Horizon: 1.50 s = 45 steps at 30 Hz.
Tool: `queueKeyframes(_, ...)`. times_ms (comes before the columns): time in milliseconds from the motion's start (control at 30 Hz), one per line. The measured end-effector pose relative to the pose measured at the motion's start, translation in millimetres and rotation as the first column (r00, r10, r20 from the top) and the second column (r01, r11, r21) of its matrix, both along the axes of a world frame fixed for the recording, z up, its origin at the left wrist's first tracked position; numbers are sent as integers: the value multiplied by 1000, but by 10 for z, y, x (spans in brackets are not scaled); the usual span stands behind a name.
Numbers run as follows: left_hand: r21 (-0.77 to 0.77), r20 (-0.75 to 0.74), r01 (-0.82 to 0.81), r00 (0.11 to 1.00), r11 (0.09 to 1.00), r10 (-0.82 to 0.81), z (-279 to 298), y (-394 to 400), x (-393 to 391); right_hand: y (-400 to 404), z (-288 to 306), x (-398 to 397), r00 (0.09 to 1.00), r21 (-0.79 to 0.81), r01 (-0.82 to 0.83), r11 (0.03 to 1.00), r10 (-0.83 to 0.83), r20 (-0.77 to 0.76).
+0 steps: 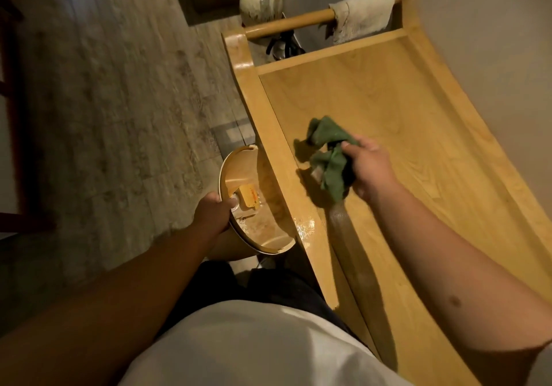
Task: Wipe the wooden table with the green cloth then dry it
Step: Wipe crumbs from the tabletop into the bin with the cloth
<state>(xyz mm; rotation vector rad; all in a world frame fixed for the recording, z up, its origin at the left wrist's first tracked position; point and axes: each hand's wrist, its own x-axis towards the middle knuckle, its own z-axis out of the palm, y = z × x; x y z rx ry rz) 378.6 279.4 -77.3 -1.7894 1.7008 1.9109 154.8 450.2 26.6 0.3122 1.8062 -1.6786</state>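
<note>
White shirt (pixel 257 347) nearest. Left hand (pixel 213 211) grips wooden tray (pixel 268 206) rim at 8 o'clock; its orange label (pixel 249 197) is unreadable. Right hand (pixel 370 170) clutches bunched green cloth (pixel 328 158) on wooden table (pixel 403 111), centre. White towel (pixel 361 15) on rail, 1 o'clock.

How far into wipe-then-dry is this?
Done: a wet sheen on the wooden table rim nearest the person. In hand: right hand grips the green cloth at the top; left hand holds a bowl. Left: drying; white towel hangs unused.
</note>
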Motion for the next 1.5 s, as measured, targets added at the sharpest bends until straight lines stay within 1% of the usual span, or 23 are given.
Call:
queueKeyframes(67, 0, 3, 7, 1000, 1000, -7, 6, -26, -23, 60, 87, -277, 994, 71, -8, 997, 16, -111)
queueKeyframes(133, -4, 7, 7, 1000, 1000, -7, -3, -49, -37, 107, 82, -536, 972, 180, -33, 983, 73, -222)
queueKeyframes(233, -25, 14, -17, 1000, 1000, 18, -52, -65, -56, 169, -131, -859, 899, 381, -54, 923, 210, -383)
queueKeyframes(267, -27, 16, -30, 999, 999, 31, -66, -68, -67, 201, -247, -931, 859, 468, -84, 880, 302, -414)
queueKeyframes(300, -20, 16, -42, 999, 999, 42, -72, -69, -73, 238, -378, -978, 787, 592, -146, 793, 455, -416)
queueKeyframes(333, -9, 20, -49, 999, 999, 50, -71, -69, -77, 279, -519, -991, 687, 717, -222, 661, 628, -367)
queueKeyframes(367, 1, 24, -53, 998, 999, 53, -68, -70, -82, 319, -656, -979, 581, 805, -288, 518, 763, -284)
queueKeyframes(400, 6, 29, -54, 998, 999, 54, -70, -74, -83, 352, -773, -954, 493, 853, -325, 409, 843, -216)
queueKeyframes(433, 7, 32, -54, 998, 999, 54, -77, -80, -81, 368, -864, -922, 452, 868, -338, 364, 871, -189)
queueKeyframes(533, 6, 41, -63, 997, 998, 63, -123, -103, -66, 319, -959, -848, 493, 854, -280, 438, 829, -264)
queueKeyframes(600, 7, 46, -72, 996, 997, 72, -171, -111, -58, 267, -958, -805, 497, 855, -265, 445, 823, -274)
queueKeyframes(767, 6, 68, -77, 995, 997, 77, -161, -126, -75, 103, -967, -629, 458, 851, -262, 455, 835, -306)
queueKeyframes(900, -10, 61, -91, 994, 996, 91, -131, -111, -93, -125, -967, -341, 406, 840, -275, 467, 849, -339)
queueKeyframes(1000, -34, 46, -94, 994, 995, 95, -102, -96, -104, -298, -994, -35, 341, 818, -331, 471, 868, -361)
queueKeyframes(1067, -46, 37, -88, 995, 995, 90, -85, -94, -121, -384, -1002, 147, 319, 801, -371, 470, 874, -365)
queueKeyframes(1133, -54, 26, -81, 996, 995, 83, -66, -94, -134, -454, -998, 292, 298, 800, -393, 453, 886, -356)
queueKeyframes(1333, -60, -3, -74, 997, 995, 74, -9, -66, -117, -635, -949, 732, 178, 774, -514, 370, 929, -326)
queueKeyframes(1433, -75, 6, -66, 998, 995, 66, 6, -49, -82, -695, -894, 909, 72, 775, -573, 268, 958, -278)
queueKeyframes(1467, -79, 5, -74, 997, 994, 75, 6, -39, -63, -695, -894, 964, 65, 755, -609, 244, 964, -258)
queueKeyframes(1500, -80, 4, -87, 996, 993, 87, -2, -36, -42, -681, -903, 1023, 88, 725, -643, 245, 965, -247)
